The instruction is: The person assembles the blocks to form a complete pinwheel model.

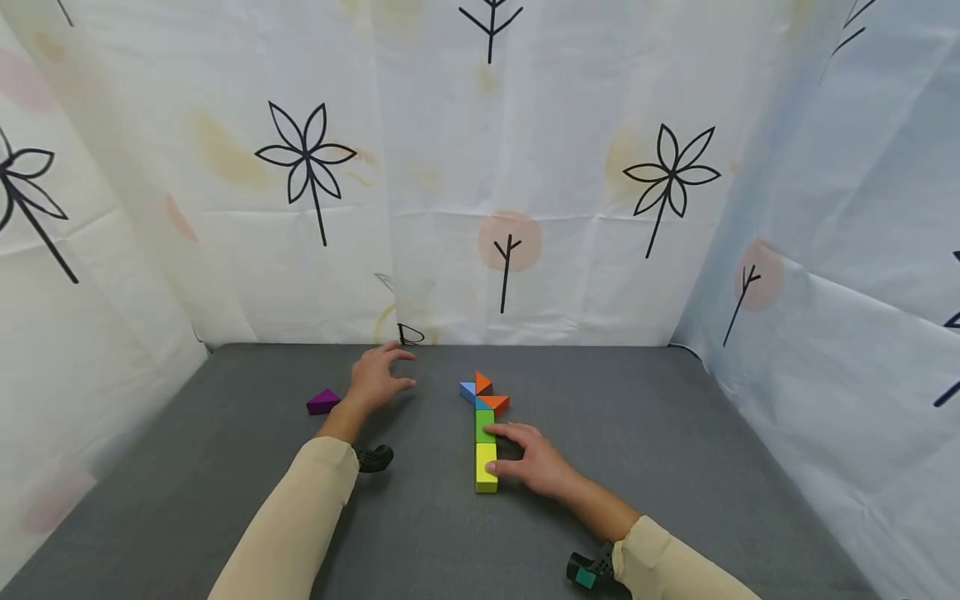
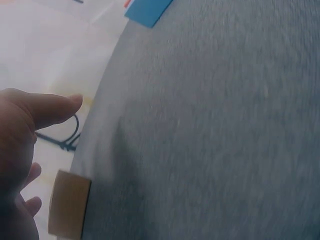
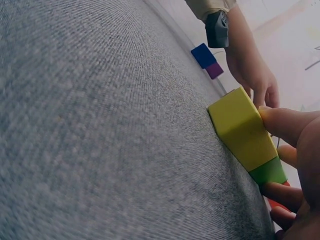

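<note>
The yellow rectangular block (image 1: 483, 457) lies on the grey tabletop (image 1: 420, 542), with the green rectangular block (image 1: 482, 423) end to end against its far side. Beyond that pair sit a light-blue triangular block (image 1: 468, 390), a teal-blue triangular block (image 1: 480, 403) and 2 orange triangular blocks (image 1: 482, 382).

The right hand (image 1: 542, 461) is just right of the yellow block: thumb on its edge, a fingertip on the green block, fingers apart and relaxed rather than clamped. This looks like steadying the 2-block run; done well, it calls for light, even contact, because a sideways push could open the joint or skew the triangles.

The left hand (image 1: 377, 377), beyond and left of the yellow block, has its thumb and fingers spread, holding nothing. A tan block (image 2: 70, 206) is near its fingers; a sound pickup would pinch opposite faces squarely. The purple triangular block (image 1: 323, 402) lies farther left of the yellow block.

I see 0 containers in the 3 views.
</note>
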Demonstrator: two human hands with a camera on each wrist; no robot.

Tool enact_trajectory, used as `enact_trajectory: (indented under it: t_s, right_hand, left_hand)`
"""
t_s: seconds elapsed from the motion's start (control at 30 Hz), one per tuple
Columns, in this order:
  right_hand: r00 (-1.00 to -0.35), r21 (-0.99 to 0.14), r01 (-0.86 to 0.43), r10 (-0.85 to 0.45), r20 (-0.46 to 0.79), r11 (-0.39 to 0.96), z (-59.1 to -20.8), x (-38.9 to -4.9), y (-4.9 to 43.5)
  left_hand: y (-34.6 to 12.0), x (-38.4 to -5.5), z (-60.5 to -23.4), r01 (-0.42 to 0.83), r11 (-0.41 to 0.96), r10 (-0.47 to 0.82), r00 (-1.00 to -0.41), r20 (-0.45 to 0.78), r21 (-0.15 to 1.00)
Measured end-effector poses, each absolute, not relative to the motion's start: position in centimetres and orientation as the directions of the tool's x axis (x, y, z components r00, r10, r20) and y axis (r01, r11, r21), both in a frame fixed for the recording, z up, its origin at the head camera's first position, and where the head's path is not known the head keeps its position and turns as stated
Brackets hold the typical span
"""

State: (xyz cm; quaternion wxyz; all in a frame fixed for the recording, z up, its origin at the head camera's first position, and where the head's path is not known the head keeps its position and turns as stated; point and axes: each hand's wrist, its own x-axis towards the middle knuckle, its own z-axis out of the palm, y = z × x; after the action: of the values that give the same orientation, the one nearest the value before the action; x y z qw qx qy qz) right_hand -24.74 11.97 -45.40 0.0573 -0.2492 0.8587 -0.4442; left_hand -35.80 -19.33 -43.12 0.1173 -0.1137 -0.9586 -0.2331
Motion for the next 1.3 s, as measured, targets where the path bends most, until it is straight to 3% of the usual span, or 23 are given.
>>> enact_trajectory:
  t_s: [0.4,0.9,1.3]
  right_hand:
    - [-0.873,-0.795,-0.368,-0.474,0.117,0.482,-45.4,-24.7,12.0]
    - [-0.877,-0.795,-0.356,-0.469,0.104,0.49,-45.3,-24.7,12.0]
    - [-0.879,-0.799,-0.352,-0.466,0.104,0.487,-45.3,-24.8,12.0]
  left_hand:
    - [-22.0,-35.5,-43.6,0.155,0.903,0.075,-0.975,0.209,0.401]
    - [-23.5,-35.7,-43.0,0.088,0.868,0.066,-0.996,0.063,0.489]
    - [-23.8,-36.0,-43.2,0.095,0.882,0.059,-0.994,0.092,0.461]
